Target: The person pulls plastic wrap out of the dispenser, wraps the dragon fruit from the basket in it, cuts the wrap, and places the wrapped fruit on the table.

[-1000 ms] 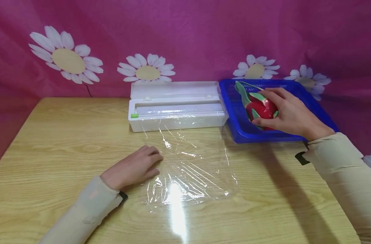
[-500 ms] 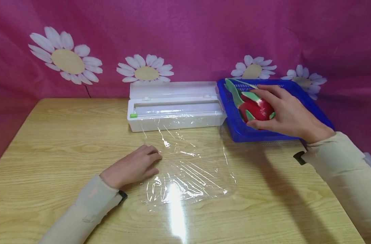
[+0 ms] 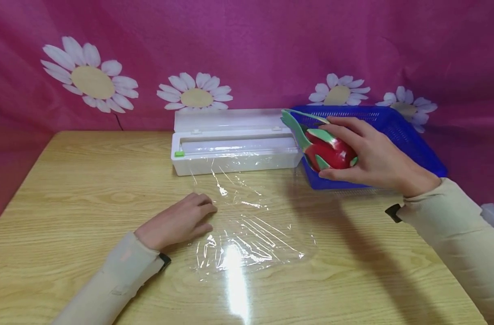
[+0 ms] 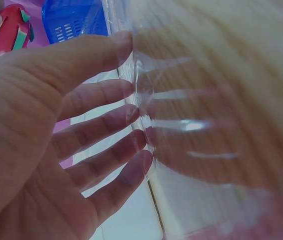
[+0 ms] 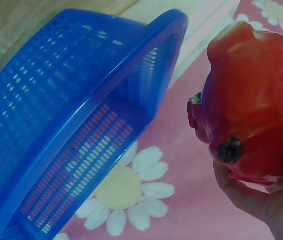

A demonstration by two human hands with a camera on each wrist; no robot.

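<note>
My right hand (image 3: 372, 155) grips a red dragon fruit (image 3: 332, 151) with green scales, over the left side of the blue basket (image 3: 417, 149). In the right wrist view the dragon fruit (image 5: 256, 100) appears beside the basket, its dark end toward the camera. A sheet of clear cling film (image 3: 259, 221) runs from a white dispenser box (image 3: 238, 162) across the wooden table. My left hand (image 3: 179, 221) rests at the film's left edge with fingers relaxed. In the left wrist view its fingertips (image 4: 134, 170) touch the film.
The dispenser's lid (image 3: 232, 118) is raised, showing the roll (image 3: 236, 145) inside, and a green slider (image 3: 179, 154) sits at its left end. A pink cloth (image 3: 263, 49) with daisies hangs behind the table (image 3: 88, 189).
My right hand has lifted the dragon fruit from inside the basket and carried it left, toward the dispenser's right end. The left hand and the film have stayed in place.
</note>
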